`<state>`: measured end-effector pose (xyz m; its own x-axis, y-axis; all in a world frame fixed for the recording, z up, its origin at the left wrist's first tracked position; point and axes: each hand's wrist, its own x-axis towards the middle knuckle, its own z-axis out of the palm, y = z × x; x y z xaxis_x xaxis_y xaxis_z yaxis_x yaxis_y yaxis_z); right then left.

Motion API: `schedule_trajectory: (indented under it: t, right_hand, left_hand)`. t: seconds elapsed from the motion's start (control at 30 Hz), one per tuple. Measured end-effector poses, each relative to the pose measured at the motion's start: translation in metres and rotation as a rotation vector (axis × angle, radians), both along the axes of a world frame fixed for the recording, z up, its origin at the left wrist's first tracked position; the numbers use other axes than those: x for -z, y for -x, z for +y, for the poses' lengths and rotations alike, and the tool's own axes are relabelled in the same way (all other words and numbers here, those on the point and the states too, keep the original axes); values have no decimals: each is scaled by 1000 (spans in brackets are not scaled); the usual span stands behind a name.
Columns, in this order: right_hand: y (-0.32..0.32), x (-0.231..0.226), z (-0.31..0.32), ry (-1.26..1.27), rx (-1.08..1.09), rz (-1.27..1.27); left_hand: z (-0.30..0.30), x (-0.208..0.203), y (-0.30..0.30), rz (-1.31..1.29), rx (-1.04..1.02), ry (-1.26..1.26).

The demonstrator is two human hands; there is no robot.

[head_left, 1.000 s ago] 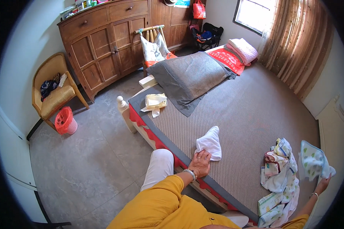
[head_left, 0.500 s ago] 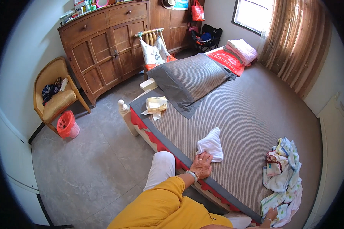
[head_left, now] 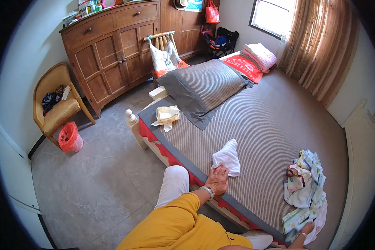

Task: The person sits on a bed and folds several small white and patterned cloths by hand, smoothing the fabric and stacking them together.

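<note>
On the striped mat of the bed lies a white folded cloth (head_left: 228, 157), roughly triangular. My left hand (head_left: 217, 179), with a ring and a bracelet, rests on its near edge, fingers stretched over the fabric. At the lower right, a heap of light patterned cloths (head_left: 306, 183) spreads along the mat. My right hand (head_left: 307, 227) is at the near end of this heap, its fingers closed on a pale patterned cloth (head_left: 295, 234). Part of that cloth is smeared by motion and partly cut off by the lower edge.
An opened tissue pack (head_left: 168, 113) lies near the corner post (head_left: 131, 117) of the bed. Beyond it is a dark woven pillow mat (head_left: 208, 89). Left on the floor stand a red-lined bin (head_left: 72, 137) and an armchair (head_left: 58, 116), before a wooden cabinet (head_left: 108, 58).
My right hand has moved slightly right and up beside the heap, shifting a cloth at its near end. The left hand stays on the white cloth. The view has shifted slightly.
</note>
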<state>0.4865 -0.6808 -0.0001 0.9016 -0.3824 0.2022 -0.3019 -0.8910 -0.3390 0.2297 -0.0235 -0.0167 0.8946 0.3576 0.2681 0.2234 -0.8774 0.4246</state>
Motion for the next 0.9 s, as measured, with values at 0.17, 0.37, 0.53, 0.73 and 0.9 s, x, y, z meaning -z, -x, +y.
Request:
schedule_trajectory:
  t: [0.17, 0.37, 0.53, 0.73, 0.9]
  right_hand:
    - [-24, -10, 59, -302, -395, -105]
    - [54, 44, 148, 314, -564, 50]
    - [66, 14, 152, 242, -504, 11]
    - [58, 16, 140, 345, -473, 17]
    - [47, 19, 138, 51, -509, -46]
  left_hand:
    - [4, 0, 7, 1, -44, -21]
    - [3, 5, 5, -7, -36, -31]
    - [3, 2, 6, -8, -39, -36]
    - [1, 1, 2, 4, -20, -14]
    - [4, 3, 6, 6, -45, -33]
